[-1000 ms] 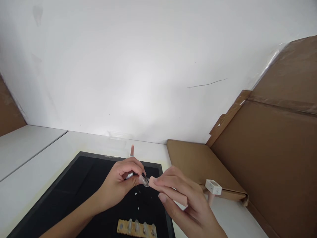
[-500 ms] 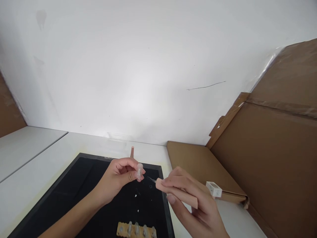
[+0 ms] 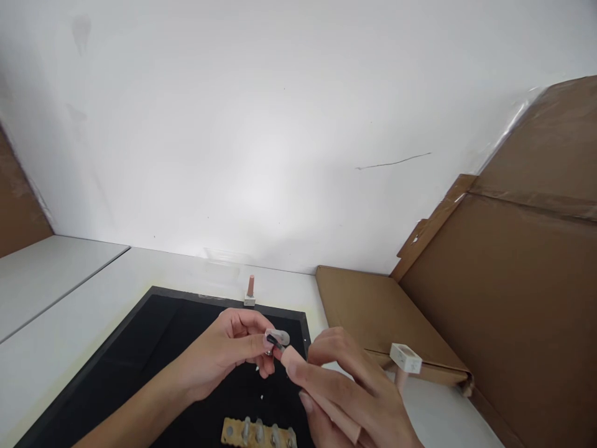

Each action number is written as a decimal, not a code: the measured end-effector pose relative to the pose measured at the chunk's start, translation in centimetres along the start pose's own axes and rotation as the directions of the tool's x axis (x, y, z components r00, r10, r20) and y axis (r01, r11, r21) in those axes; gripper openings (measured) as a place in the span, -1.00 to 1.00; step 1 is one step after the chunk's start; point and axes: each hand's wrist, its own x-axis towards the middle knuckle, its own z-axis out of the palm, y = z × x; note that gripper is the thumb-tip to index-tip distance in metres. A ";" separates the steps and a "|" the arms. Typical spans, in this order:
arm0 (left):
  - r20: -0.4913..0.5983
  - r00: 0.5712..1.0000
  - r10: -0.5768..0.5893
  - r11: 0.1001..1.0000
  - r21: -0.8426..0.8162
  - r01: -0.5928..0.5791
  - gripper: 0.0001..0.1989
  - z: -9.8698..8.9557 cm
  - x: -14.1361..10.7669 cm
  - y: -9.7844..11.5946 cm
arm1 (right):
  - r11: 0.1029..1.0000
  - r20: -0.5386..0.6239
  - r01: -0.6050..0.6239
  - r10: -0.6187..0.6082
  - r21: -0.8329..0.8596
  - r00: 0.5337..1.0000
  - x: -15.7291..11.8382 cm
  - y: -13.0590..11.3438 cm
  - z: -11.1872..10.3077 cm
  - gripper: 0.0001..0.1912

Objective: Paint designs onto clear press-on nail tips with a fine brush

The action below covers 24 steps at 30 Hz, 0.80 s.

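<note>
My left hand (image 3: 233, 339) pinches a clear false nail tip (image 3: 282, 336) above the black mat. Between my right hand's (image 3: 354, 386) fingers and thumb is a nail polish brush (image 3: 321, 392) with a long pale pink handle. Its dark bristle end meets the nail tip, close to my left thumb. Below the hands, a yellowish holder (image 3: 237, 431) carries several clear nail tips standing in a row. Behind my left hand stands a nail polish bottle (image 3: 250, 300) with a pink cap.
The black mat (image 3: 153, 348) lies on a white table (image 3: 60, 305), with small white flecks on it. A flat cardboard box (image 3: 354, 305) lies at the right. By its front edge is a white block-like piece (image 3: 405, 358) above a pinkish stem. Cardboard panels (image 3: 522, 280) rise farther right.
My right hand has moved left, bringing the brush from beside the nail tip onto it. My left hand has turned and lowered the tip from upright to nearly sideways.
</note>
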 end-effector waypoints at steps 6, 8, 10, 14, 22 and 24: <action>-0.031 1.000 -0.001 0.998 0.055 0.003 -0.82 0.1 -0.1 0.3 | 0.998 -0.103 -0.028 0.022 -0.056 0.994 -0.1 0.2 -0.5 -0.73; -0.025 1.000 0.002 0.997 0.081 0.000 -0.82 0.0 0.0 0.3 | 0.999 -0.116 -0.029 0.026 -0.030 0.993 0.0 0.2 -0.6 -0.71; -0.003 1.000 0.009 0.994 0.106 -0.008 -0.83 -0.2 0.0 0.2 | 1.000 -0.084 -0.008 0.010 0.027 0.996 0.1 0.1 -0.4 -0.68; 0.046 0.999 0.020 0.991 0.128 -0.025 -0.85 -0.4 0.0 -0.1 | 0.997 -0.020 -0.008 0.010 0.082 1.000 0.4 0.0 -0.1 -0.67; 0.055 0.998 0.036 0.970 0.240 -0.048 -0.81 -0.3 0.0 0.0 | 0.993 -0.106 -0.107 0.112 0.058 0.988 0.1 0.2 -0.8 -0.74; 0.043 0.998 0.049 0.962 0.266 -0.059 -0.78 -0.3 0.0 0.0 | 0.986 -0.082 -0.088 0.100 0.144 0.992 0.1 0.1 -0.8 -0.70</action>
